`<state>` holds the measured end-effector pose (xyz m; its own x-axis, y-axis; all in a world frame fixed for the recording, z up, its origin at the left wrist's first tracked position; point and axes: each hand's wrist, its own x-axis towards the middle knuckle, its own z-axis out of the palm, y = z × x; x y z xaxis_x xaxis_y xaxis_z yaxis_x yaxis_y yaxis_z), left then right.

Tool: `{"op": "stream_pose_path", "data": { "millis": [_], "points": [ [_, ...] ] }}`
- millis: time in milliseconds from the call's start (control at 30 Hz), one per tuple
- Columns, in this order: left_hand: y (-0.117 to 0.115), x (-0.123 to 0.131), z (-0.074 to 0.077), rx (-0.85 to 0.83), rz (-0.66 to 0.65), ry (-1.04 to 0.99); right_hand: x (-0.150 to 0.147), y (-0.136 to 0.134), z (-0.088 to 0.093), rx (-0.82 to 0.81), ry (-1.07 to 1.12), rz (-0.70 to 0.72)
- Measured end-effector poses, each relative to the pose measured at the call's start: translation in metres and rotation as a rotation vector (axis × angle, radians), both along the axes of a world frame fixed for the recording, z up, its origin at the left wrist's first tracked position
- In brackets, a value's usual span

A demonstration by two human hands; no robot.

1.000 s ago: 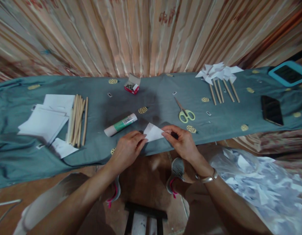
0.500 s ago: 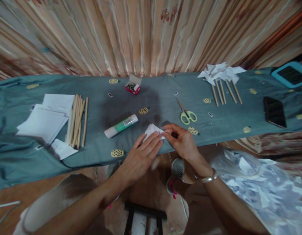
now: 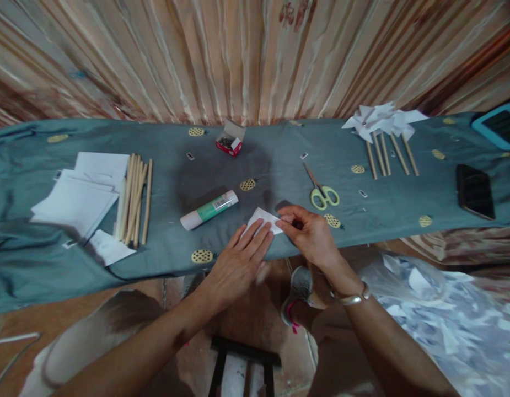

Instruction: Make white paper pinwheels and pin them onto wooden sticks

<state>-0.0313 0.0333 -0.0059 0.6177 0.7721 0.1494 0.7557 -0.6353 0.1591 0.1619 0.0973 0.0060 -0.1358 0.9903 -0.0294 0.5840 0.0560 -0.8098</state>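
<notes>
A small folded piece of white paper (image 3: 263, 216) lies near the front edge of the cloth-covered table. My left hand (image 3: 240, 259) rests on it with fingers stretched out flat, pressing it down. On its right corner, my right hand (image 3: 308, 231) pinches the paper between thumb and forefinger. To the left of the paper lies a glue stick (image 3: 209, 210) with a green and white label. Scissors with light green handles (image 3: 324, 197) lie beyond my right hand, their blades pointing away from me.
A red box of small metal pins (image 3: 230, 140) stands open at the back. Wooden sticks (image 3: 135, 201) and white paper sheets (image 3: 75, 198) lie at left. At right are paper pinwheels on sticks (image 3: 381, 124), a black phone (image 3: 474, 191) and a blue-framed device (image 3: 500, 125). A bag of paper pieces (image 3: 449, 314) stands below.
The camera view has shifted slightly, moving the table items a little to the right in the picture. Both hands stay on the folded paper, with the left fingers slightly more spread.
</notes>
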Motion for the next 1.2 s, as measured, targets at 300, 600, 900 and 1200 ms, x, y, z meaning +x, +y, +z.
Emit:
{"op": "stream_pose_path", "data": {
  "millis": [300,600,900,1200],
  "points": [
    [-0.001,0.000,-0.003,-0.025,0.011,-0.027,-0.001,0.001,0.000,0.001,-0.031,-0.017],
    [-0.001,0.001,-0.002,-0.055,0.026,-0.023,-0.004,0.002,0.001,0.003,-0.056,-0.017],
    [-0.001,0.001,-0.001,-0.072,0.034,-0.037,-0.006,0.000,0.004,0.064,-0.114,-0.009],
    [-0.003,0.003,-0.002,-0.068,0.044,-0.040,-0.006,-0.018,0.006,0.292,-0.261,0.097]
  ]
}}
